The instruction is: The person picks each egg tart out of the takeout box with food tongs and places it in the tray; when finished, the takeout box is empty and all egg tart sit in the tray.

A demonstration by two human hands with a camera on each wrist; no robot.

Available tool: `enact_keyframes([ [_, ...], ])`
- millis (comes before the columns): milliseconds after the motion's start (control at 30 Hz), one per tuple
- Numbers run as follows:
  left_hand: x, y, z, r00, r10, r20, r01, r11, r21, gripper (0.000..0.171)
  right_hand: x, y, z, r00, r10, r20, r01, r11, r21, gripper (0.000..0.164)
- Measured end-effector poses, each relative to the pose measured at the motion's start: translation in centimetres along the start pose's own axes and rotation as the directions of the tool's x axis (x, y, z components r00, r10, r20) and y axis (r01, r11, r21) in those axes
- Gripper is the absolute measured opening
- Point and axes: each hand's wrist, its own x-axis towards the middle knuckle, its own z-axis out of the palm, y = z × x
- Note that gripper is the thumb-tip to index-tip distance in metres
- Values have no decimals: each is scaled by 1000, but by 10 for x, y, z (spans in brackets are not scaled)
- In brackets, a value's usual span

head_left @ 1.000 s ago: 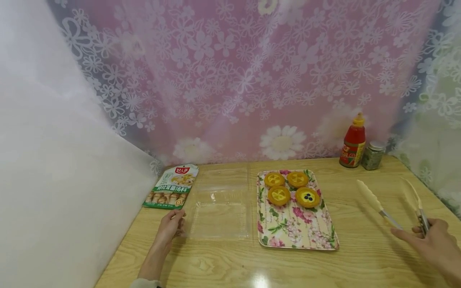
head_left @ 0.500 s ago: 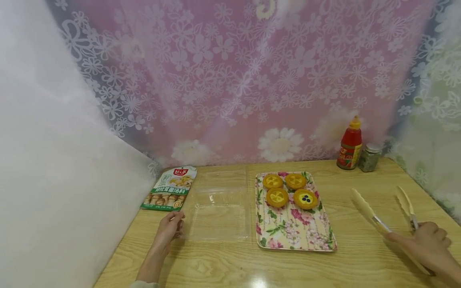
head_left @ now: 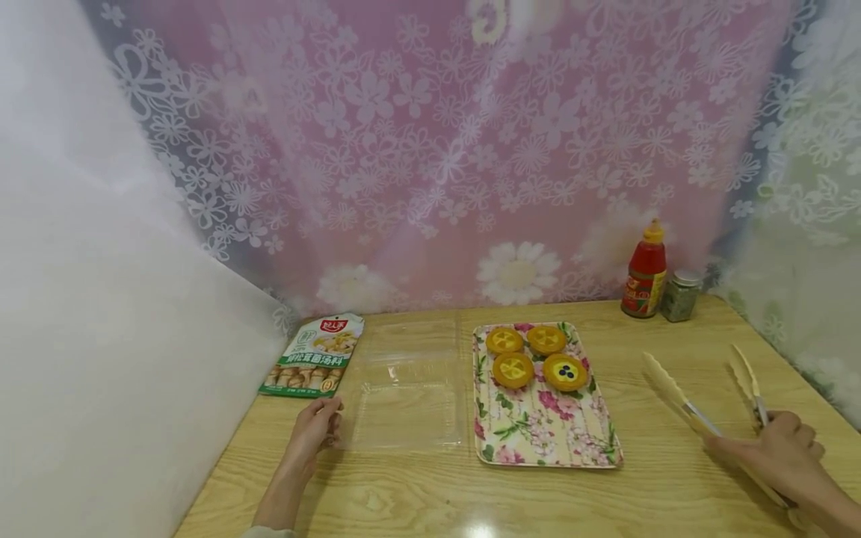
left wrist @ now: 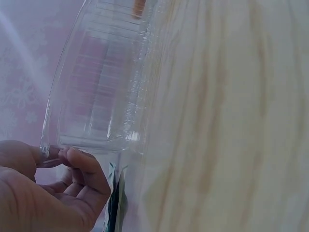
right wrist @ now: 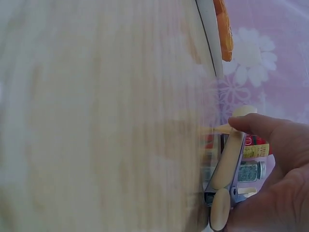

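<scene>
In the head view my left hand (head_left: 312, 430) is at the left edge of a clear plastic box (head_left: 406, 411) with its lid folded back. The left wrist view shows thumb and fingers pinching the rim of the box (left wrist: 96, 87). Over the table at the right, my right hand (head_left: 783, 456) grips tongs (head_left: 669, 381) with cream scalloped tips, spread apart with nothing between them. The tongs' handle (right wrist: 229, 162) lies under the thumb in the right wrist view. Between the hands, a floral tray (head_left: 538, 452) carries several egg tarts (head_left: 513, 370), one topped with blueberries.
A green-and-white soup seasoning packet (head_left: 312, 355) lies behind my left hand. At the back right stand a red sauce bottle (head_left: 646, 276) with a yellow cap and a spice jar (head_left: 681, 297). Floral curtain (head_left: 403, 187) encloses the back of the wooden table (head_left: 383, 493).
My right hand has shifted slightly left with the tongs, turning them so more of the handle shows below. The head view has drifted a little. My left hand stays at the box.
</scene>
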Motion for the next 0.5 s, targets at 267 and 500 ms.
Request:
enact_keyframes([
  [267,-1,10,-9,1000,-5,-27,7,999,45,36,-6,-5,-11,984,-17,-179,22,999,27,139],
  [500,-13,41,-31,986,156,-49,-140,960,242,49,-11,-15,-35,776,-395,-491,493,866,81,68],
])
